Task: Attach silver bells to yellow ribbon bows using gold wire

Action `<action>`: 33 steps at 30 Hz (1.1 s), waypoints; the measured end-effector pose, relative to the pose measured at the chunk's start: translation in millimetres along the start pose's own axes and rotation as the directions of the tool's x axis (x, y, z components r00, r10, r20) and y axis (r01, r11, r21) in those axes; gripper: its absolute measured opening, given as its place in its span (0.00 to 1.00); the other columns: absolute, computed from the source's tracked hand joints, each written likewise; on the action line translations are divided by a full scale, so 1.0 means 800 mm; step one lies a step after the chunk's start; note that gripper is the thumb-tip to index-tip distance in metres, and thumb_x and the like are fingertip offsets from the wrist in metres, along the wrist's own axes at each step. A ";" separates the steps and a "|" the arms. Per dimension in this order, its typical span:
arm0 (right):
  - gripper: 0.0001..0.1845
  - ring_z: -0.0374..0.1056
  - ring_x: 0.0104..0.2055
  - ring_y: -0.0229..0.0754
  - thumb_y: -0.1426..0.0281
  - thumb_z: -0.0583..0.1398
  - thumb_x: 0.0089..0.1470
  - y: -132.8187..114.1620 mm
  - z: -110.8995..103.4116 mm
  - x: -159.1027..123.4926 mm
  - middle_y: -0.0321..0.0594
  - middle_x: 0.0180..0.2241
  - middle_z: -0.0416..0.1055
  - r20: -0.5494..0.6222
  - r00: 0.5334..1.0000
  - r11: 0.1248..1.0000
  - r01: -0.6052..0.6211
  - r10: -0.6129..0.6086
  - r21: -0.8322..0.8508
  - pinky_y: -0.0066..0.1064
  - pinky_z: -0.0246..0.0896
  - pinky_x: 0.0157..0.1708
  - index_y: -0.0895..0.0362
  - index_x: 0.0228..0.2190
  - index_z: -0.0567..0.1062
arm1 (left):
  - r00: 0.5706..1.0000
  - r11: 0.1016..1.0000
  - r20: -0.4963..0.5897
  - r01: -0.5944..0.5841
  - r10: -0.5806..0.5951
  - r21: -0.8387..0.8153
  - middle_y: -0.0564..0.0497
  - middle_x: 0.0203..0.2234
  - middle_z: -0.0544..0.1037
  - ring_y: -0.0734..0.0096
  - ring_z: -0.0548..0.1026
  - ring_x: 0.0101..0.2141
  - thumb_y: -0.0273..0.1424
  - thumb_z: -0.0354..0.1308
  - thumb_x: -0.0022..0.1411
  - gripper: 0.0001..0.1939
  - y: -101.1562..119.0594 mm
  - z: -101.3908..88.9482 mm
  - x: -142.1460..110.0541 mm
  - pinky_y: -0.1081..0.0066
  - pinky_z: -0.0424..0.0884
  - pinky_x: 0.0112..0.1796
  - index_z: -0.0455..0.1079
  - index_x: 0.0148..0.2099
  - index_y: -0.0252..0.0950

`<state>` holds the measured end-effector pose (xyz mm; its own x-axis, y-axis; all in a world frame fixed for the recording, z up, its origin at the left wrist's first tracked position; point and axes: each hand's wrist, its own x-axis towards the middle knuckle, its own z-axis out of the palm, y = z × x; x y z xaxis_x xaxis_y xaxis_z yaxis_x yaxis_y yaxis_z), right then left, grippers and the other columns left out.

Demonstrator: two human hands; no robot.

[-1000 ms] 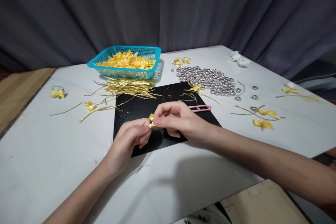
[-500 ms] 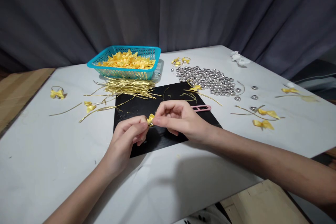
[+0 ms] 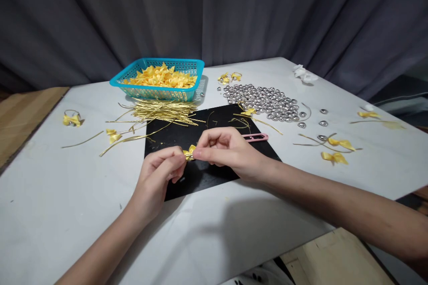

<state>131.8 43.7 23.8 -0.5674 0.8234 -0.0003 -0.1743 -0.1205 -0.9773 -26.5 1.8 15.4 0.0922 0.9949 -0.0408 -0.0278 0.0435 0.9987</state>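
Observation:
Above the black mat (image 3: 200, 182), a small yellow ribbon bow (image 3: 189, 150) with gold wire is pinched between my two hands. My left hand (image 3: 162, 171) grips its left end, thumb against forefinger, where the gold wire (image 3: 188, 156) shows. At the other end, my right hand (image 3: 224, 149) closes thumb and forefinger on the bow's right side, covering part of it. A pink-handled cutter (image 3: 259, 137) lies on the mat just beyond my right hand. Whether a silver bead sits inside the bow is too small to tell.
Behind the mat are a pile of gold wires (image 3: 163, 111) and a blue basket (image 3: 113, 82) full of yellow bows. Many silver beads (image 3: 261, 100) spread to the right. Loose bows (image 3: 335, 157) and wire lie further right, and a wire ring with a bow (image 3: 72, 119) at left.
My left hand has drawn slightly left, so more of the bow and its gold wire shows between my fingers. My right hand has barely moved.

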 end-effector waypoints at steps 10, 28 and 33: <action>0.14 0.51 0.19 0.24 0.67 0.66 0.39 0.002 0.000 0.001 0.30 0.17 0.61 -0.006 0.999 0.999 -0.043 0.043 -0.027 0.20 0.41 0.18 0.63 0.21 0.69 | 0.998 0.999 -0.050 -0.041 0.043 0.031 0.56 0.13 0.56 0.75 0.54 0.19 0.28 0.51 0.55 0.16 -0.002 0.001 0.000 0.70 0.50 0.21 0.59 0.16 0.37; 0.08 0.50 0.23 0.27 0.69 0.60 0.49 0.004 -0.008 0.006 0.32 0.24 0.60 0.101 0.992 0.947 0.106 -0.079 -0.302 0.22 0.44 0.22 0.63 0.26 0.69 | 0.986 0.959 0.032 -0.168 0.165 0.229 0.55 0.18 0.67 0.76 0.62 0.21 0.29 0.53 0.59 0.14 -0.010 -0.007 0.002 0.73 0.58 0.24 0.66 0.21 0.36; 0.06 0.53 0.26 0.28 0.73 0.58 0.51 -0.008 -0.022 0.011 0.34 0.25 0.60 0.071 0.986 0.883 0.169 -0.153 -0.439 0.23 0.48 0.26 0.63 0.25 0.68 | 0.971 0.972 -0.151 -0.160 0.187 0.175 0.48 0.42 0.74 0.74 0.69 0.26 0.36 0.55 0.58 0.09 -0.005 -0.006 0.008 0.74 0.62 0.23 0.73 0.34 0.36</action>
<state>141.9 61.7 26.4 -0.5893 0.7910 0.1645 0.1033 0.2756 -0.9557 -30.8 8.2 10.7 -0.0656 0.9877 0.1421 0.1323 -0.1326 0.9823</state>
